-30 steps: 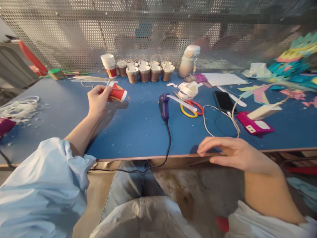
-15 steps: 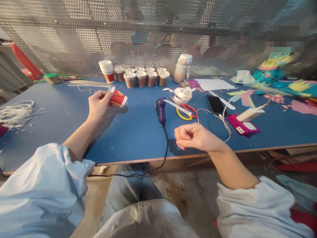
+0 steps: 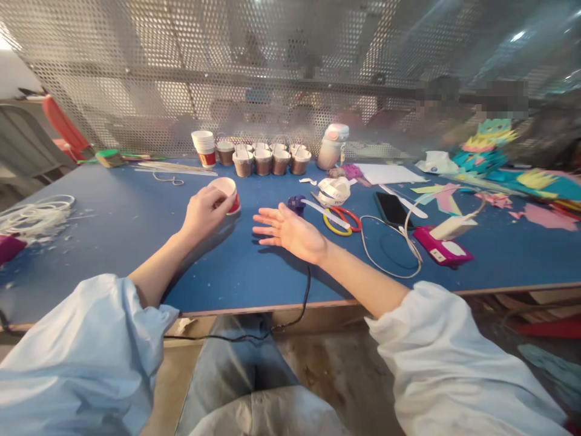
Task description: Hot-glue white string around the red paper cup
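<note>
A red and white paper cup (image 3: 233,206) stands upright or nearly so, its white rim facing up, gripped by my left hand (image 3: 206,212). My fingers hide much of the cup's near side. To its right, my right hand (image 3: 290,231) is spread with fingers apart and nothing in it, above the blue table (image 3: 254,272). Behind that hand lies a dark blue glue gun (image 3: 296,204), mostly covered by it, with a white glue stick (image 3: 324,213) sticking out. Yellow and red scissor handles (image 3: 349,219) lie right beside the stick.
At the back stand stacked paper cups (image 3: 204,148), several brown-wrapped cups (image 3: 262,162) and a bottle (image 3: 333,147). Rightward are a tape roll (image 3: 333,191), a phone (image 3: 393,209), a magenta power strip (image 3: 442,246) and paper scraps. White cord (image 3: 39,215) is coiled at left.
The cup went from tilted sideways to upright and moved slightly right and down with my left hand. My right hand moved left, from curled to spread, now covering part of the glue gun.
</note>
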Motion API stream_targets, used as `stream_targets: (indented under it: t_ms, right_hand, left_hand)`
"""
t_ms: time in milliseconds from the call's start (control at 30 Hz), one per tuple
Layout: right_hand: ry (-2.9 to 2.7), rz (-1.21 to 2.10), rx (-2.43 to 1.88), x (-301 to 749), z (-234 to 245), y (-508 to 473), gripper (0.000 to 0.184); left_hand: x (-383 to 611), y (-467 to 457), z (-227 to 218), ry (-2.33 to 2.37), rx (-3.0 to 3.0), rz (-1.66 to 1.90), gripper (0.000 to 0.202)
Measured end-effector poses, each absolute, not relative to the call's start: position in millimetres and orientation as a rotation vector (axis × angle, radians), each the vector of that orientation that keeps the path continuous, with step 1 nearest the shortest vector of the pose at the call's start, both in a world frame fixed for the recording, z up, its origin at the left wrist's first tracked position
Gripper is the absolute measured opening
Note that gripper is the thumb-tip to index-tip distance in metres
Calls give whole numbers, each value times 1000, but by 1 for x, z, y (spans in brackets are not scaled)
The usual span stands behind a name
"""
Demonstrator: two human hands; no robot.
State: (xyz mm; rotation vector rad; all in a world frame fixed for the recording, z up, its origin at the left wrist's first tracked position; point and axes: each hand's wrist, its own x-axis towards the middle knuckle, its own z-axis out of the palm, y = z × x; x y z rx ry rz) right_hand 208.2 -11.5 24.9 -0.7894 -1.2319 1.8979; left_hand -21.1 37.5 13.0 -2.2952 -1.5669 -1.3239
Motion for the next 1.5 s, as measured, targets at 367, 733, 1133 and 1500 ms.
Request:
stream_targets:
  t_ms: [367,733,1133,1500]
  right_hand:
    - [-1021,1666,-802,169,27,36,63]
    - [-1080,1488,-698,172,17,24,45]
    - [-1241,1363,-661,175,10,26,51]
    - [-1459,1030,-818,179,1,25,47]
  left_hand:
    - [-20,40,5,-1370,-2311,-809,27]
    - [5,3,10,-1275,-2442,-731,26]
    - [22,16,-18,-1291,-2747,-428,23]
    - [-113,4,54,-1746,-1787,-973,12]
